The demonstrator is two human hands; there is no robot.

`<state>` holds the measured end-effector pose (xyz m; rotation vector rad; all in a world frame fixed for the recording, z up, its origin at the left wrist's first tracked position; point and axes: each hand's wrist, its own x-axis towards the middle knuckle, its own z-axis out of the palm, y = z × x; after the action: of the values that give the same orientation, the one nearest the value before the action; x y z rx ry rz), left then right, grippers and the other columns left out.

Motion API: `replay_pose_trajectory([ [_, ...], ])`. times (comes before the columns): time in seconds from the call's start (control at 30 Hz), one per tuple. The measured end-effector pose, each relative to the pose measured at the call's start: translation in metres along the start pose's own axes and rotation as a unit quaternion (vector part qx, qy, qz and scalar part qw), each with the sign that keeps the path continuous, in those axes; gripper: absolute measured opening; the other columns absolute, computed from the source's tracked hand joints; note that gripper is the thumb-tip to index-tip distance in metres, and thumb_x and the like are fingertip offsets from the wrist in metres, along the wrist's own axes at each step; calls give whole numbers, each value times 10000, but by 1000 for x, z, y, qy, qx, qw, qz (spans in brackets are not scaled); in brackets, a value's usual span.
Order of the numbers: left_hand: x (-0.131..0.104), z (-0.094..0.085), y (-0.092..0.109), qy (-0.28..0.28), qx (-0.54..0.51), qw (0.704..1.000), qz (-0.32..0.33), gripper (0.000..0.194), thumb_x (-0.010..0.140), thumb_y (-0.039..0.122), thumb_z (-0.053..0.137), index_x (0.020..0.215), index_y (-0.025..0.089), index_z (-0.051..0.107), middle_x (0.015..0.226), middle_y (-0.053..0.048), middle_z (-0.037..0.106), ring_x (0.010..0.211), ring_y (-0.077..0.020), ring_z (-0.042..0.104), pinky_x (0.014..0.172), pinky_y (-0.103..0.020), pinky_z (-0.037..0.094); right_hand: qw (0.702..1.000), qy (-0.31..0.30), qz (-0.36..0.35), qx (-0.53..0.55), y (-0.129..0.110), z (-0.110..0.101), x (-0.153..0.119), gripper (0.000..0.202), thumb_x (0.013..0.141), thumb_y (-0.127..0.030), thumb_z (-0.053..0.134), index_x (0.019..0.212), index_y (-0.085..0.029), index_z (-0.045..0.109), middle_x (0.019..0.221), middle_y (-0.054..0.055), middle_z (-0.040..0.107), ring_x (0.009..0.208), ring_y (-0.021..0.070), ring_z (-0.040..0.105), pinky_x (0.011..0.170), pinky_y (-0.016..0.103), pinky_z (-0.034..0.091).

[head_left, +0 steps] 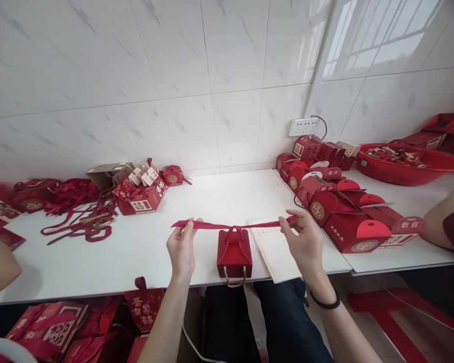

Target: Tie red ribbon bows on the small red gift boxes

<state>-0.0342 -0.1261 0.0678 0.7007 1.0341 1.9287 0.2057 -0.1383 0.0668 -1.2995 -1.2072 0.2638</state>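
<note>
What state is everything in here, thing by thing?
Left hand: pinching one ribbon end
Right hand: pinching the other end
Ribbon: stretched sideways, tied at the middle
Small red box: upright, top closed
Rope handle: hanging down
Notepad: lying flat, page up
Ribbon pile: loose, heaped
Red basin: filled with small pieces

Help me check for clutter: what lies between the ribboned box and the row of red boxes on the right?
In the head view, a pale paper pad lies there; the right hand, holding the ribbon, is also between them.
</note>
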Motion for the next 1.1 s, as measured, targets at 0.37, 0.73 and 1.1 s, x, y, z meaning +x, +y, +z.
replay_pose_trajectory([
  [0.37, 9, -75, -11, -1, 301, 947, -109, 247, 694, 298, 656, 840, 101, 630, 829, -111, 691, 883, -291, 663, 935, -478, 459, 961, -173, 112, -185, 57, -48, -21, 447, 761, -428, 509, 1114, -154, 506, 593, 8, 538, 548, 205, 551, 570, 333, 446],
  [0.73, 1, -27, -13, -395, 466, 791, -9, 299, 840, 452, 490, 969, 195, 572, 1021, -48, 615, 1001, -205, 564, 820, -311, 475, 912, -405, 49, -38, 10, 8, -16, 276, 838, -457, 517, 812, -193, 594, 839, 53, 645, 789, 196, 597, 739, 326, 471],
  [1.1, 6, -29, -32, -441, 226, 846, -198, 466, 788, 558, 535, 568, 175, 387, 478, 62, 334, 455, -74, 345, 488, -215, 315, 844, -489, 194, 106, 20, 18, -10, 557, 819, -690, 401, 686, -163, 525, 603, 28, 582, 559, 145, 545, 562, 262, 434],
])
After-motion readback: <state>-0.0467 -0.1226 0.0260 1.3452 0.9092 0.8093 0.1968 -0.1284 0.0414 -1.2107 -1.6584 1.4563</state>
